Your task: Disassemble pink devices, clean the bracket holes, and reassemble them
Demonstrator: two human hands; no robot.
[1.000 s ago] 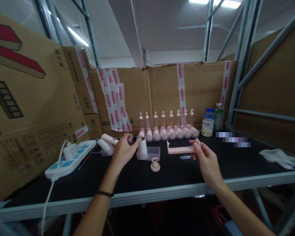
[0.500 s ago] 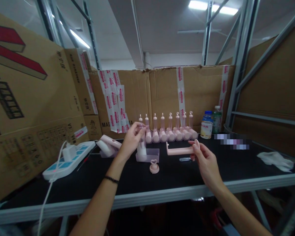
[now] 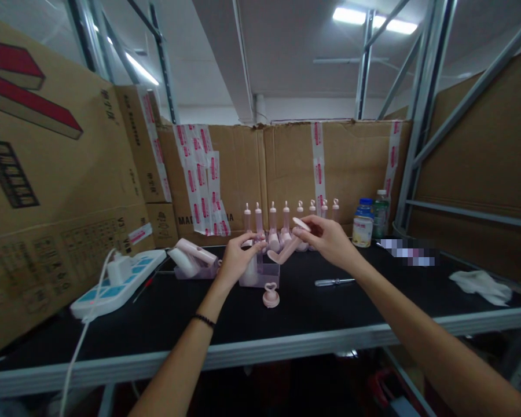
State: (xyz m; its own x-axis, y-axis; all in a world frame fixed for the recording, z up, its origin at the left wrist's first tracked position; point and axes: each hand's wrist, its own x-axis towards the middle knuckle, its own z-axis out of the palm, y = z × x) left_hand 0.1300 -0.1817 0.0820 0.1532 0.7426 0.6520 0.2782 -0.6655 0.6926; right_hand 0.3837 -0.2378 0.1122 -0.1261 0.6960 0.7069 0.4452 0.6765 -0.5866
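Note:
My left hand (image 3: 238, 258) is closed round the top of a clear tube with a white lower part (image 3: 250, 271). The tube stands upright at a small translucent lilac tray (image 3: 269, 278). In my right hand (image 3: 325, 236) is a pale pink bracket-shaped plastic piece (image 3: 286, 249), pinched near its upper end and slanting down to the left. Its lower end is close to the tube and my left fingertips; whether they touch I cannot tell. A pink cap with a heart-shaped loop (image 3: 271, 296) lies in front of the tray.
Pink bottles with ring tops (image 3: 272, 220) stand in a row behind. A screwdriver (image 3: 333, 282) lies to the right, near a jar (image 3: 363, 225) and a white cloth (image 3: 481, 286). Leftward are pink and white parts (image 3: 191, 258) and a power strip (image 3: 121, 284). Cardboard walls enclose the bench.
My right hand has moved left and up, bringing the pink bracket piece, now tilted, beside the tube. My left hand has dropped slightly. The screwdriver is now fully visible.

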